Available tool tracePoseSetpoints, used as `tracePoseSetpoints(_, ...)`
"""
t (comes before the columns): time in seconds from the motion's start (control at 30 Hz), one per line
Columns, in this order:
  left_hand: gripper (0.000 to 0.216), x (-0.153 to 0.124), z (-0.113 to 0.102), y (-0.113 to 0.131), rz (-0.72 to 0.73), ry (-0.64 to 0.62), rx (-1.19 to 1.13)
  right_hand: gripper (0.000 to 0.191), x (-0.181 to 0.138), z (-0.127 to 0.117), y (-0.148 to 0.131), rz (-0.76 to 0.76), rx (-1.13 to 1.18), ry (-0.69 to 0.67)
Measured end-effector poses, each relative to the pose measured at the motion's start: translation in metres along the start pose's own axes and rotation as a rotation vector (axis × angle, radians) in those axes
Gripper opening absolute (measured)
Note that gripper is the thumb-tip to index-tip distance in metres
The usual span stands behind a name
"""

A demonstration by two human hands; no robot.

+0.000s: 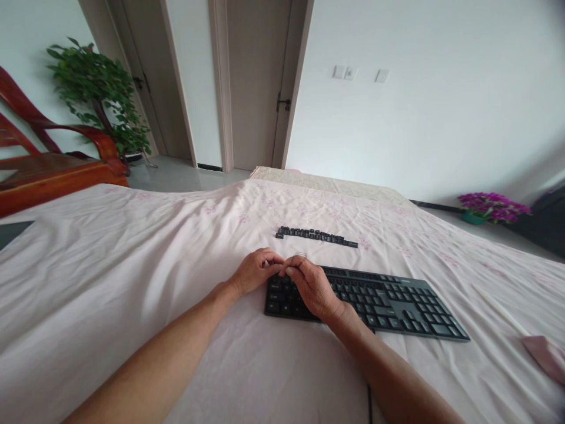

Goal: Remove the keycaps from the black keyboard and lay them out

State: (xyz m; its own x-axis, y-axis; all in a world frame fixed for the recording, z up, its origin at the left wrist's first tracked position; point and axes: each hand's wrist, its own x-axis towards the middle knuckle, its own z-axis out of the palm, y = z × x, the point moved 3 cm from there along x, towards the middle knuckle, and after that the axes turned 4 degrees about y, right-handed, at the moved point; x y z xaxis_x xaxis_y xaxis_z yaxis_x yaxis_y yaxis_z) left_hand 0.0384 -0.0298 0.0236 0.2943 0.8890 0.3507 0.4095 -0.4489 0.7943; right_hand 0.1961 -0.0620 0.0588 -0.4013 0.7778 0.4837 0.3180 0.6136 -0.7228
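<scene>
Black keycaps (315,235) off toward cloth's (176,253) far edge, keyboard (375,300) looks mostly full; left hand (256,271), right hand (314,290) bunched, can't tell what's pinched

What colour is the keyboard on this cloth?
The keyboard is black, best seen in the head view.

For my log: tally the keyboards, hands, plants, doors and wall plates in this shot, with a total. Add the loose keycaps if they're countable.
Keyboard: 1
Hands: 2 (left hand, right hand)
Plants: 2 (leafy green one, purple-flowered one)
Doors: 2
Wall plates: 3
Total: 10
Loose keycaps: too small to count, left out.
</scene>
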Motion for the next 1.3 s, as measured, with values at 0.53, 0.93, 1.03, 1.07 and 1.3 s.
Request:
tracePoseSetpoints(0.53, 0.02, 0.0, 0.008, 0.005, 0.159, -0.156, 0.089, 0.022, -0.004, 0.002, 0.005, -0.012, 0.104, 0.048)
tracePoseSetpoints(0.93, 0.017, -0.002, 0.014, 0.013, 0.086, -0.119, 0.024, 0.025, -0.008, -0.004, 0.005, 0.016, 0.109, 0.159)
tracePoseSetpoints(1.03, 0.012, -0.003, 0.012, 0.014, 0.062, -0.068, 0.053, 0.024, -0.008, -0.004, 0.006, 0.005, 0.101, 0.2)
tracePoseSetpoints(1.07, 0.012, -0.003, 0.012, 0.014, 0.047, -0.053, 0.05, 0.023, -0.008, -0.005, 0.006, 0.003, 0.092, 0.222)
tracePoseSetpoints(1.3, 0.038, -0.003, 0.014, 0.002, -0.101, 0.066, -0.171, 0.022, -0.01, -0.012, -0.002, -0.116, -0.065, 0.24)
